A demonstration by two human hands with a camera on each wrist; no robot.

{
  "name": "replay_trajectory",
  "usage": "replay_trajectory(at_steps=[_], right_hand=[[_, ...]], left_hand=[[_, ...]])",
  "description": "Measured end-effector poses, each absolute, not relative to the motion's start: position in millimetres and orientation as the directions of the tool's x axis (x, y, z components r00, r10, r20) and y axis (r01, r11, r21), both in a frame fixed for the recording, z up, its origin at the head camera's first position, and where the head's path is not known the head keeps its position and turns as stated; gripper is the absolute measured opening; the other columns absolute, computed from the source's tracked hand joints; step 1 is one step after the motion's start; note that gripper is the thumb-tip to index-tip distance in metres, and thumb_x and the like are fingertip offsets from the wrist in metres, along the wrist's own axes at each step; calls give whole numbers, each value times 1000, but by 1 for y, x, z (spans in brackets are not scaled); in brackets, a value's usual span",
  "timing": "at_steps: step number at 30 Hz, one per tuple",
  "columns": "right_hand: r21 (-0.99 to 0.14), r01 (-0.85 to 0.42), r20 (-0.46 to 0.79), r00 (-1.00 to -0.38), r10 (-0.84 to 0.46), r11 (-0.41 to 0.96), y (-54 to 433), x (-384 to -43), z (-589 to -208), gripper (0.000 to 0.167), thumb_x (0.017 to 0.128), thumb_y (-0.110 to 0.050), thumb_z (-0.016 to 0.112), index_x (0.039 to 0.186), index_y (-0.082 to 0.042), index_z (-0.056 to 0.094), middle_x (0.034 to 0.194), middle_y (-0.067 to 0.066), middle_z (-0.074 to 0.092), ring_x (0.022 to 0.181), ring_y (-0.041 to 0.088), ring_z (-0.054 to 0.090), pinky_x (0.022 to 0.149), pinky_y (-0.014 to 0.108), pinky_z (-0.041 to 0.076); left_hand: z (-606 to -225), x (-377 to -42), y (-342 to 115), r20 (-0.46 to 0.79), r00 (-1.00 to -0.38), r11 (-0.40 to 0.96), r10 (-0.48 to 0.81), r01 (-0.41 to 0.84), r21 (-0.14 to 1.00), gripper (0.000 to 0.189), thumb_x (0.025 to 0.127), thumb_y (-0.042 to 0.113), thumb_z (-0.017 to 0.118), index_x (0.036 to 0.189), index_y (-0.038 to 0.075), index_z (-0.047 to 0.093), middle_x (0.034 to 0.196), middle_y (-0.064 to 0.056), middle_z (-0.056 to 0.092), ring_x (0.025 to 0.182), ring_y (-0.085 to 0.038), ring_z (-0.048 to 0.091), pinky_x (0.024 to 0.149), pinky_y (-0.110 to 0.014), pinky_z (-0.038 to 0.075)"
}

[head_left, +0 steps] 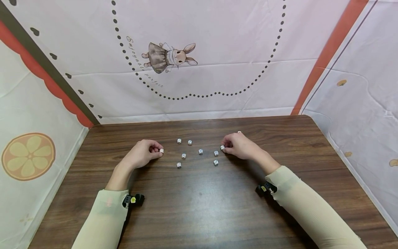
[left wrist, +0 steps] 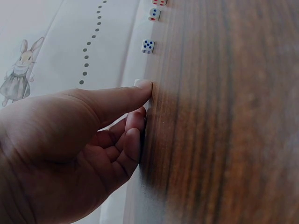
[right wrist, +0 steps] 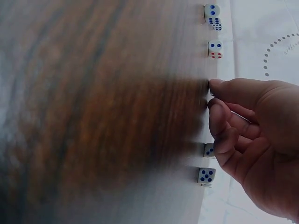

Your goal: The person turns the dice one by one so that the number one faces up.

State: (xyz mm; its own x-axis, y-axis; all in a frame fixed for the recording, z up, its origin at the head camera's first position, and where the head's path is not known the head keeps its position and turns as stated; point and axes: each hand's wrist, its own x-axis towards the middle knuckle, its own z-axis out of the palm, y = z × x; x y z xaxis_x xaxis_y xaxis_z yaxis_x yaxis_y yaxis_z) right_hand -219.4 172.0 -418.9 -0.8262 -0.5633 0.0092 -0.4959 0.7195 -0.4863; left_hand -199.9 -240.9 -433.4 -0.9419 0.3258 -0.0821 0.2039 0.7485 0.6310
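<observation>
At the left side of the dice, my left hand (head_left: pixel 143 153) pinches a white die (head_left: pixel 161 151) between thumb and fingertips, low at the tabletop. In the left wrist view the thumb covers most of that die (left wrist: pixel 141 82). Across from it, my right hand (head_left: pixel 240 146) holds another white die (head_left: pixel 222 147) at its thumb and fingertips; in the right wrist view the fingers nearly hide it. Between the hands lie several loose dice, among them one in the middle (head_left: pixel 200 151), one beside the right fingertips (head_left: pixel 216 153) and one nearer me (head_left: pixel 178 165).
The dice lie on a dark wood-grain table (head_left: pixel 199 207). Another die (head_left: pixel 239 131) peeks out behind my right hand; the right wrist view shows two dice past the fingers, one a five (right wrist: pixel 206 176). A printed cloth (head_left: pixel 217 41) hangs behind the table and along both sides.
</observation>
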Motion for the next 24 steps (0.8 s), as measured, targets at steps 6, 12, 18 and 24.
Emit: replay_trajectory(at_steps=[6, 12, 18, 24], right_hand=[[-486, -490, -7, -826, -564, 724, 173, -219, -418, 6, 95, -12, 80, 96, -9, 74, 79, -7, 66, 75, 9, 60, 107, 57, 38], [-499, -574, 54, -768, -638, 649, 176, -218, -419, 23, 92, 2, 75, 114, -5, 75, 94, 1, 70, 85, 15, 63, 81, 41, 53], [-462, -663, 114, -703, -702, 589, 178, -217, -421, 34, 93, 8, 69, 119, -11, 78, 110, 7, 70, 97, 21, 63, 84, 40, 52], [-449, -656, 90, -708, -700, 606, 177, -217, -421, 23, 96, 3, 72, 112, -13, 79, 105, 5, 68, 89, 16, 60, 79, 37, 52]], left_hand=[[-434, -201, -241, -82, -941, 747, 328, 206, 632, 10, 98, 15, 78, 105, 8, 76, 91, -2, 68, 85, -18, 60, 79, -36, 49], [-435, -201, -241, -82, -941, 749, 329, 207, 629, 10, 98, 15, 78, 105, 8, 76, 92, -2, 68, 85, -18, 60, 79, -36, 50], [-434, -201, -242, -83, -942, 751, 325, 204, 628, 10, 98, 15, 78, 105, 8, 76, 92, -2, 68, 85, -18, 60, 79, -36, 49], [-435, -201, -242, -75, -941, 750, 330, 213, 626, 11, 98, 15, 79, 105, 8, 76, 91, -2, 68, 85, -17, 60, 79, -36, 49]])
